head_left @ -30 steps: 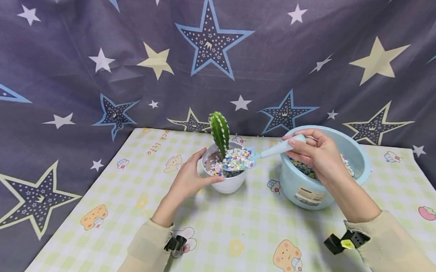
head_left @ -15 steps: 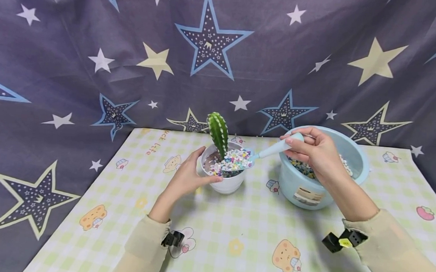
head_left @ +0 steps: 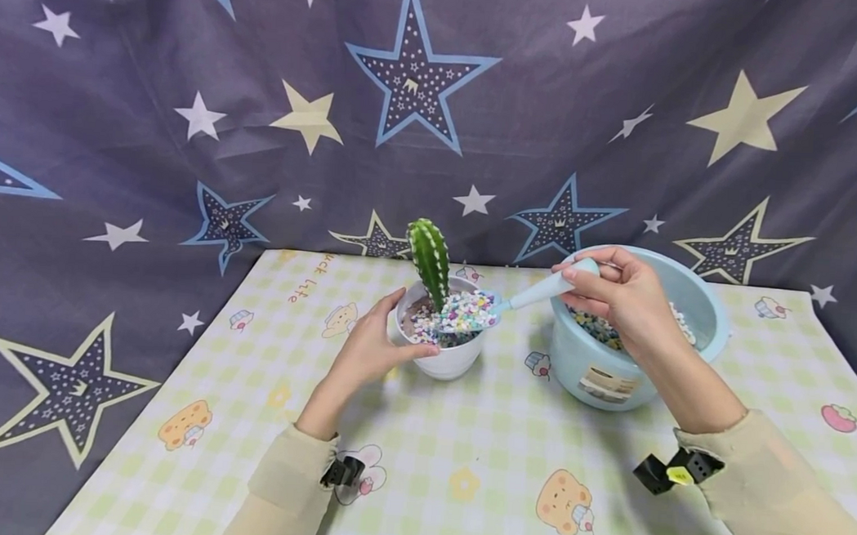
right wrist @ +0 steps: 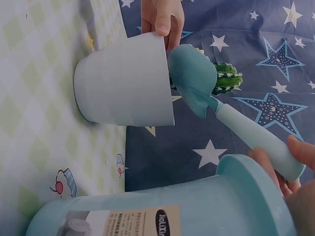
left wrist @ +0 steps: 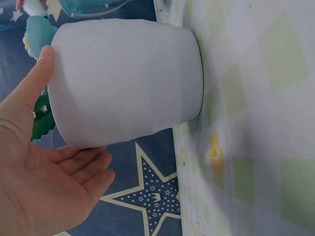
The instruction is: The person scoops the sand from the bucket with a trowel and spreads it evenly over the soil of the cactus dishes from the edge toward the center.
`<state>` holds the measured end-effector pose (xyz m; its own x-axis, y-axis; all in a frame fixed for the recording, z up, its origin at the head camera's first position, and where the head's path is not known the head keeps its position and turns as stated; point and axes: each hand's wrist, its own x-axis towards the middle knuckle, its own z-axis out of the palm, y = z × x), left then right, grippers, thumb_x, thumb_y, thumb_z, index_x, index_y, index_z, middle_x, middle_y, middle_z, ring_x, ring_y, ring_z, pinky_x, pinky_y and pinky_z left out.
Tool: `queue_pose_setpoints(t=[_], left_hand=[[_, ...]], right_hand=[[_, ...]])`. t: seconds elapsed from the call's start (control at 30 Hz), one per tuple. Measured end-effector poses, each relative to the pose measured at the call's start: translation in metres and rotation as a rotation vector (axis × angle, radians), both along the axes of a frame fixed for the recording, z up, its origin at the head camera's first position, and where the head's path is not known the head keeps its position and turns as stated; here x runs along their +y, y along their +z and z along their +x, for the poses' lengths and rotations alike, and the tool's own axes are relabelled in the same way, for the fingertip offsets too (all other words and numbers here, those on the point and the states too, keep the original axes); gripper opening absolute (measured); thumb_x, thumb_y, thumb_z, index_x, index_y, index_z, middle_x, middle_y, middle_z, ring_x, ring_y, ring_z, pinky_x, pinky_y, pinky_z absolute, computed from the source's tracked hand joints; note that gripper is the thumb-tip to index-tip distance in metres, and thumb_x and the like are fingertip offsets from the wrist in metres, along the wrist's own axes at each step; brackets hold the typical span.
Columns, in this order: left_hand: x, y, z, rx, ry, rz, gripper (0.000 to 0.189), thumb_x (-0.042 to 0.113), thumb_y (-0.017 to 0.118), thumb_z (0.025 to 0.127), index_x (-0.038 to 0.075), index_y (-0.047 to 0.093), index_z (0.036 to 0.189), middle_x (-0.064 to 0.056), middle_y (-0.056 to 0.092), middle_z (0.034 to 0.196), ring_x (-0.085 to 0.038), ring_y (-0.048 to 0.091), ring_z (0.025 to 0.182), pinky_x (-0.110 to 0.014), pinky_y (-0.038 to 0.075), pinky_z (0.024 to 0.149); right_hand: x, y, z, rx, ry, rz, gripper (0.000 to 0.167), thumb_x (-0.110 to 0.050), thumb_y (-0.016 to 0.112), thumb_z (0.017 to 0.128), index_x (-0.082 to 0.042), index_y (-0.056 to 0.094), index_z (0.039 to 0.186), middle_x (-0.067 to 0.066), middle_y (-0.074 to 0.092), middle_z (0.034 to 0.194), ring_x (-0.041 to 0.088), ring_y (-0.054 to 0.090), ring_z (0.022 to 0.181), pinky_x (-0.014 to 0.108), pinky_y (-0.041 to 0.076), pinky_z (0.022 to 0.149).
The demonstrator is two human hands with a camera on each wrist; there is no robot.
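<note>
In the head view my left hand [head_left: 372, 350] holds the white flowerpot [head_left: 448, 364] at its left side, with the thumb along the near rim. A green cactus [head_left: 429, 259] stands in the pot, leaning a little left, with soil and some coloured pebbles round its base. My right hand [head_left: 629, 300] grips the handle of a light blue trowel [head_left: 545, 291]. Its blade, heaped with multicoloured pebbles [head_left: 470, 309], sits over the pot's right side next to the cactus. In the right wrist view the blade's underside [right wrist: 194, 73] hides part of the cactus.
A light blue bucket [head_left: 577, 362] with more pebbles stands right of the pot, under my right hand and forearm. The table wears a green checked cloth [head_left: 462, 441]. A dark star-patterned curtain [head_left: 510, 141] hangs behind its back edge.
The trowel has shifted very slightly left. Its heap looks a little lower, and a few more pebbles lie in the pot by the blade's tip. My left hand has stayed on the pot.
</note>
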<state>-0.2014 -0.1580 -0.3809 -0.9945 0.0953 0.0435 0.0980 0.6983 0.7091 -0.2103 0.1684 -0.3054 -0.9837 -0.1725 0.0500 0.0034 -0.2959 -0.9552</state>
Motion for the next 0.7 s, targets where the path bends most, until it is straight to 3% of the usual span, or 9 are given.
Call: queue_pose_setpoints(t=[0.47, 0.7], left_hand=[[0.0081, 0.0019, 0.0067, 0.013, 0.057, -0.050, 0.115, 0.058, 0.085, 0.069, 0.011, 0.028, 0.157, -0.015, 0.038, 0.159, -0.038, 0.041, 0.143, -0.054, 0.036, 0.119], [0.0036, 0.0037, 0.0055, -0.004, 0.027, -0.054, 0.117, 0.059, 0.085, 0.068, 0.009, 0.027, 0.157, -0.017, 0.035, 0.160, -0.040, 0.039, 0.144, -0.056, 0.035, 0.118]], right_hand=[[-0.0017, 0.0011, -0.0008, 0.034, -0.024, 0.055, 0.025, -0.006, 0.074, 0.089, -0.001, 0.055, 0.105, 0.000, 0.079, 0.094, 0.011, 0.076, 0.090, 0.027, 0.062, 0.078], [-0.0026, 0.0003, -0.0012, 0.038, -0.028, 0.063, 0.024, -0.006, 0.074, 0.089, -0.002, 0.055, 0.104, 0.000, 0.079, 0.094, 0.011, 0.076, 0.089, 0.027, 0.062, 0.077]])
